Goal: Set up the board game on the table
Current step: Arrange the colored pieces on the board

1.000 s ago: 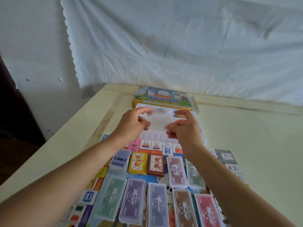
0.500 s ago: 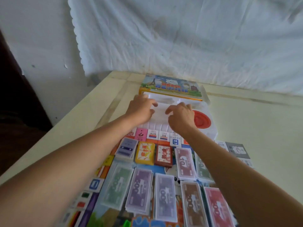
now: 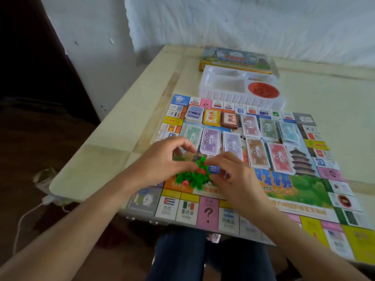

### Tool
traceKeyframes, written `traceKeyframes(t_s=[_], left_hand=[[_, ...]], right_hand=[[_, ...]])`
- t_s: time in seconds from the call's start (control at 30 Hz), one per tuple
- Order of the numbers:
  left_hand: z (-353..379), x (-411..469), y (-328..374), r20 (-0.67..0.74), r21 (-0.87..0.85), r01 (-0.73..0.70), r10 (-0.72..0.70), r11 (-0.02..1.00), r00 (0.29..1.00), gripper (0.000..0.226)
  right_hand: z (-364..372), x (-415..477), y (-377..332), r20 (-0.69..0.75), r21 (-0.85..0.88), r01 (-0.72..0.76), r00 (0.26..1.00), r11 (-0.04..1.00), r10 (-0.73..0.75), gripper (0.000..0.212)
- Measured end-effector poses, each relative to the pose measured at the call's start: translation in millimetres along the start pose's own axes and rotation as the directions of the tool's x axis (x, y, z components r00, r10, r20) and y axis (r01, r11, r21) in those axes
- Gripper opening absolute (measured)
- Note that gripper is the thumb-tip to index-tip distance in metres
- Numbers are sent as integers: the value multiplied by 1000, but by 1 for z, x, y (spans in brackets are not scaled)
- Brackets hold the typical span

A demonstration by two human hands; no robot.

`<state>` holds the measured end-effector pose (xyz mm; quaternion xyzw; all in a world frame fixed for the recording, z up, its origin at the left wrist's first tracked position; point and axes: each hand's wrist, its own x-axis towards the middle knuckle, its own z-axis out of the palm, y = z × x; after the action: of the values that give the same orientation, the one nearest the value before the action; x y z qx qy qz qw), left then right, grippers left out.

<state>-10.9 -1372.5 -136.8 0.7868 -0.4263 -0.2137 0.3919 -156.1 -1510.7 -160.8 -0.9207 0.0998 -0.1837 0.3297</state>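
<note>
The game board [image 3: 284,191] lies open on the table, with stacks of play money [image 3: 211,142] and three card decks [image 3: 212,117] on its far half. A pile of small green pieces with a few red ones [image 3: 188,180] lies on the board's near left part. Just above the pile, my left hand [image 3: 162,161] and my right hand [image 3: 233,175] meet with curled fingers. Between them they pinch what looks like a small clear bag with green pieces [image 3: 201,161] in it. Blur hides the bag's outline.
A white plastic tray [image 3: 223,86] holding a red round dish [image 3: 263,91] stands past the board's far edge. The game box [image 3: 235,57] lies behind it by the wall cloth. The table's left edge [image 3: 113,138] is close; white cables [image 3: 46,197] hang below it.
Both hands came back from the white tray to the board's near left. A pile of green and red pieces now lies under them. The camera tilted down.
</note>
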Motion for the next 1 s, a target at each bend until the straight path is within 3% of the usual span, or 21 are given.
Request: traceKeyframes(t_s=[0.1,0.2,0.47,0.57,0.7,1.0], left_hand=[[24,-15,-7,18,115,-86,85,990,996,46],[35,-19,-7,-36,270,-154,170,950,985,53],[13,-27,-14,13,53,-66,65,996,998,43],[12,-29,-17,-5,78,-90,91,993,996,32],[13,-31,-19,-51,87,-96,100,992,994,26],[19,-32,-23,-98,252,-169,199,953,975,9]], right_hand=[[9,-4,-3,21,-36,37,999,999,-36,28],[8,-7,-3,5,-80,-16,1000,997,17,20],[-3,-7,-5,62,-98,-83,994,992,89,28],[-4,-6,-6,57,-103,-80,995,991,87,20],[-1,-4,-6,75,-110,-45,996,993,54,26],[5,-1,-5,43,-195,81,996,977,-74,3]])
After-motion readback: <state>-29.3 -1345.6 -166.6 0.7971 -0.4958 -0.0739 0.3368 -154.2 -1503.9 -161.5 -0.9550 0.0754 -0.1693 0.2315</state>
